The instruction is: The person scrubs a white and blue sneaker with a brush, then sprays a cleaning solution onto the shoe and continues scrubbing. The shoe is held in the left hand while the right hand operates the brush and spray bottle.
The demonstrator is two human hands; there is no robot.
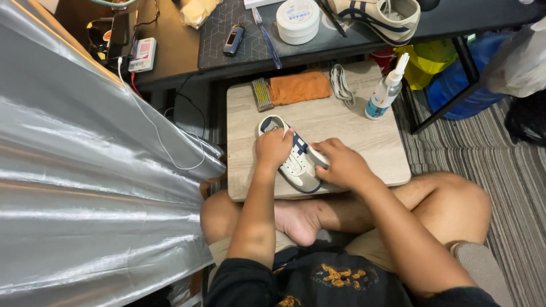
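Note:
A white sneaker [296,165] with dark blue stripes lies on a small wooden table [352,136] in front of me. My left hand [273,148] grips the shoe around its middle, near the heel opening. My right hand [341,166] rests on the toe end and presses a small white object against the shoe; I cannot tell what that object is. My crossed legs sit under the table's near edge.
On the table's far side lie an orange cloth [300,87], a brush [262,94], white laces [341,84] and a spray bottle [385,91]. A dark desk [443,20] behind holds a second sneaker [378,17] and a round white tub [297,20]. Silver sheeting [85,187] fills the left.

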